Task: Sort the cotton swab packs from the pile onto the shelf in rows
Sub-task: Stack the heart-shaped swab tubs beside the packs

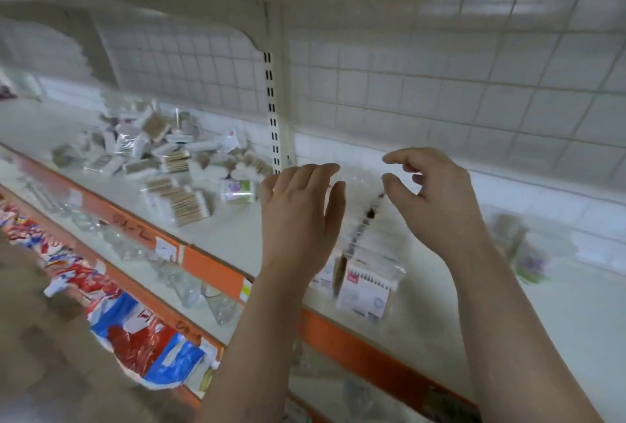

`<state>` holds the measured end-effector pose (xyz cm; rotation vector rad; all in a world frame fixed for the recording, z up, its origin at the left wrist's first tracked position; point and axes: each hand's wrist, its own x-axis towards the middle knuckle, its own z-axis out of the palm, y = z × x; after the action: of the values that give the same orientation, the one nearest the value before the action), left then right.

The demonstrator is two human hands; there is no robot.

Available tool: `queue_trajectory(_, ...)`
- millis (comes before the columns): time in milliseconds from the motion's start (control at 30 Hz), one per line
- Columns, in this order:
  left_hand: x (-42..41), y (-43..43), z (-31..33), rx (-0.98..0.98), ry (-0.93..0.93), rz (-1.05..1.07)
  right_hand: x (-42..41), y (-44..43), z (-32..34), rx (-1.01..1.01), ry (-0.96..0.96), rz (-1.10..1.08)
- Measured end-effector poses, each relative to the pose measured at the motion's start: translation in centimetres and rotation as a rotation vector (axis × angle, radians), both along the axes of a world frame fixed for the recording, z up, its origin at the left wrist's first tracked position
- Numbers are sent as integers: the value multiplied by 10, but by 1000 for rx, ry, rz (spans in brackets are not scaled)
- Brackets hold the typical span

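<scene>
A loose pile of cotton swab packs (pixel 159 155) lies at the back left of the white shelf (pixel 508 314). A row of upright clear packs (pixel 367 253) runs from the front edge toward the back wall, between my two hands. My left hand (pixel 299 216) hovers on the row's left side with straight fingers and holds nothing. My right hand (pixel 437 195) hovers on the row's right side, fingers loosely curled over it, holding nothing. A flat stack of packs (pixel 179 200) and a single round pack (pixel 238 190) lie left of my left hand.
The shelf has an orange front rail (pixel 210 270) and a slotted upright post (pixel 272 111) at the back. A blurred pack with a floral print (pixel 521 249) stands on the right. Clear plastic items and red-blue bags (pixel 149 348) fill the shelf below.
</scene>
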<state>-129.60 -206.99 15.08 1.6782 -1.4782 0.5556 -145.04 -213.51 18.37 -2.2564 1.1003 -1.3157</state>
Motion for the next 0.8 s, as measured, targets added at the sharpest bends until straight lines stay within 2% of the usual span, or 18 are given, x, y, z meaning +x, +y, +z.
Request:
queue_trajectory(167,97,8,-21,89,58,60,91,8,-8,31,10,26)
queue_trajectory(500,273,5,-46,188,72,19,263,5,-56,209,86,19)
queue_trajectory(700,341,3,-68,242,155,12,322,8,-87,305,228,75)
queue_trajectory(800,356,0,-78,252,190,-10,339,13,-101,339,236,92)
